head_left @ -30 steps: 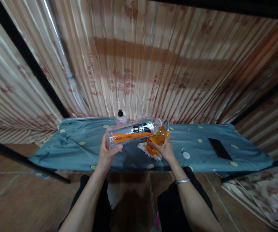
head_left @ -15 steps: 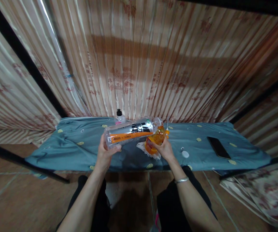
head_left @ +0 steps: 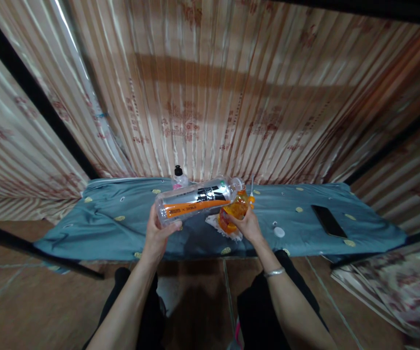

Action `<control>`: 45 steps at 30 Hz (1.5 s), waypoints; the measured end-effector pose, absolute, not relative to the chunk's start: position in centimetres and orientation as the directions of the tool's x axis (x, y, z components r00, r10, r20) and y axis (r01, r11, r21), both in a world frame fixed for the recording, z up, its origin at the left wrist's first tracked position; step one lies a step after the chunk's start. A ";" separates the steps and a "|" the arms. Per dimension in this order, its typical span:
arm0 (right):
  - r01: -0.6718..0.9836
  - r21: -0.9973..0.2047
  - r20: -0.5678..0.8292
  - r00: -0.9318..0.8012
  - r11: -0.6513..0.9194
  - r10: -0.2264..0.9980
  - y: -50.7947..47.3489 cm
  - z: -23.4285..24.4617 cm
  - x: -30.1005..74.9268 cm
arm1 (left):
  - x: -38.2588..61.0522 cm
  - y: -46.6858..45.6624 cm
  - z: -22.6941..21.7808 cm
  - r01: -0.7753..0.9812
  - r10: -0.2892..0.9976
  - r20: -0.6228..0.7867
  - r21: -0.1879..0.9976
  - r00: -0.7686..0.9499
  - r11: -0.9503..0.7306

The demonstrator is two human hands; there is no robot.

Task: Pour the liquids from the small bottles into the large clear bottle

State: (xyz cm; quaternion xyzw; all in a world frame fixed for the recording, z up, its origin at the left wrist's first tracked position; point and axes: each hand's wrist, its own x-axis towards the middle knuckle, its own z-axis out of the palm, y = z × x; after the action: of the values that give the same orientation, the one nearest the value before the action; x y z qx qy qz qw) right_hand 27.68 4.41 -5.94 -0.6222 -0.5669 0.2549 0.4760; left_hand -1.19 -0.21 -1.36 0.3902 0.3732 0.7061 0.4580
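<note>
My left hand (head_left: 158, 232) is wrapped round the base of a large clear plastic bottle (head_left: 195, 198) with a silver, black and orange label. The bottle lies tilted almost level, its neck toward the right. Its mouth is at the top of a smaller bottle of orange liquid (head_left: 236, 208); whether the two rims touch I cannot tell. My right hand (head_left: 248, 224) grips that orange bottle from its right side. Under the orange bottle lies a crumpled white tissue (head_left: 215, 224). Just beyond my right hand is a thin stick-like item with an orange end (head_left: 251, 197).
A small bottle with a black cap (head_left: 179, 177) stands behind the clear bottle. A white round cap (head_left: 279, 232) and a black phone (head_left: 328, 221) lie on the blue-green sheet (head_left: 96, 218). Dark frame bars (head_left: 67, 138) and a striped curtain (head_left: 210, 97) enclose the bed.
The view has shifted very slightly. Both hands keep their holds, and the two bottles stay in nearly the same position.
</note>
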 end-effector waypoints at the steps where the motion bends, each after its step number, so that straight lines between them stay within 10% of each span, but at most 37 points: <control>1: 0.459 -0.882 0.226 0.223 0.102 0.948 4.4 -5.9 27.7 | -1.2 -0.2 -1.4 -0.354 0.937 0.208 0.885 -0.280 -0.302; 45: 0.478 -0.871 0.244 0.218 0.114 0.945 4.5 -5.9 27.9 | -1.4 -0.1 -1.7 -0.332 0.930 0.215 0.890 -0.298 -0.312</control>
State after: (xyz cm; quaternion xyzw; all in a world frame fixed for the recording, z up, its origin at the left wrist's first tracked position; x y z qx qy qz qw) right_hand 27.86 4.49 -5.90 -0.6185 -0.5751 0.2456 0.4758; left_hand -1.42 -0.05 -1.67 0.3915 0.3821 0.7091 0.4449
